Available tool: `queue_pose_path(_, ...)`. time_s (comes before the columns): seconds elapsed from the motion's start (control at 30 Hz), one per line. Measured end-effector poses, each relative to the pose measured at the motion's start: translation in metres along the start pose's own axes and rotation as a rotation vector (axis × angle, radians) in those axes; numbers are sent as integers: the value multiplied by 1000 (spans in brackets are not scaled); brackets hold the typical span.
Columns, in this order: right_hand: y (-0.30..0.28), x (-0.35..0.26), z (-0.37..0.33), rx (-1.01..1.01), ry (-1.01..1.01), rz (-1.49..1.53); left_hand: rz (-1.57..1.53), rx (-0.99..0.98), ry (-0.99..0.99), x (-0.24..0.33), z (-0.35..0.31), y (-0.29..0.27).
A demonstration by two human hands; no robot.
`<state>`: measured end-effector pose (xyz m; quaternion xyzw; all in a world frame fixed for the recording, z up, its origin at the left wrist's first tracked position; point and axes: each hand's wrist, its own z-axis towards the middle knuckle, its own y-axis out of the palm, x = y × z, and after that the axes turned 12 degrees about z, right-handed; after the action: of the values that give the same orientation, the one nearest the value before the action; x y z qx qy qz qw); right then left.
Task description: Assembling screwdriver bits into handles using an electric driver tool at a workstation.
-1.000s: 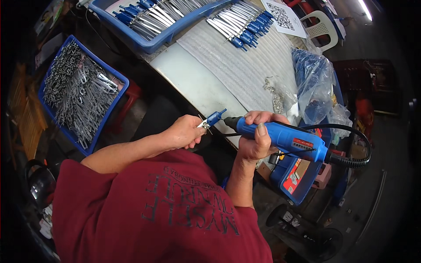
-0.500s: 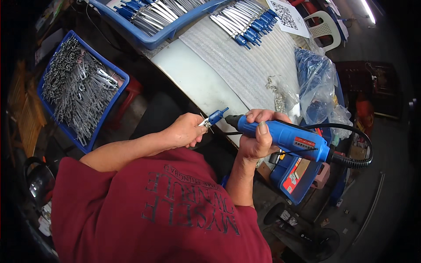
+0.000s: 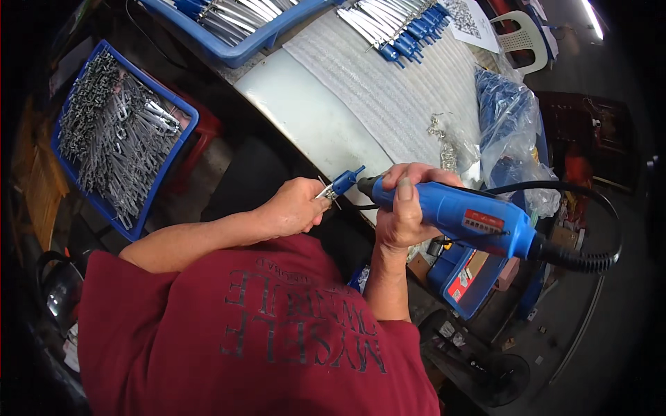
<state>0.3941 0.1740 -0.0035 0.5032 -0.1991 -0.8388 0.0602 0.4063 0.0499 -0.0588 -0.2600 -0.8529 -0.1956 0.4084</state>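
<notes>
1. The blue-ended metal piece is held in front of the body, beyond the shirt and just off the near edge of the table; its blue end and thin stem point right and far.
2. The left hand grips the piece's pale metal part, fingers curled in, leaving the blue end free.
3. The right hand has its fingers wrapped around the front body of the blue power tool, with the thumb along the near upper side.
4. The tool's dark nose sits just beside the blue end; whether a tip touches it is too small to tell.
5. For good work here, the tool's axis should probably match that of the hole or screw it meets, the left hand holding firm against any twist.
6. Light, straight pressure seems wiser than force; left fingertips are best kept behind the nose.
7. The left forearm reaches from the left, nearly level, wrist fairly straight; the right forearm rises steeply, with the tool lying across the palm, nose leftward.
8. The black cable loops behind the tool on the right, where slack helps avoid a tug.
9. Far on the table, similar blue-ended pieces lie in a row.
</notes>
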Motion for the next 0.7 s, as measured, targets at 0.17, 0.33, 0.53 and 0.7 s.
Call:
queue_pose_path(0.17,3,1,1,8,9,-118,-18,-2,-9,2,1,2)
queue_pose_path(0.33,5,-4,5,92,39,-31,-42,11,22,-4,3,2)
queue_pose_path(0.53,8,-8,2,41,3,15,-31,14,9,-5,3,3)
queue_pose_path(0.7,10,-8,3,70,6,22,-5,16,19,-3,2,3)
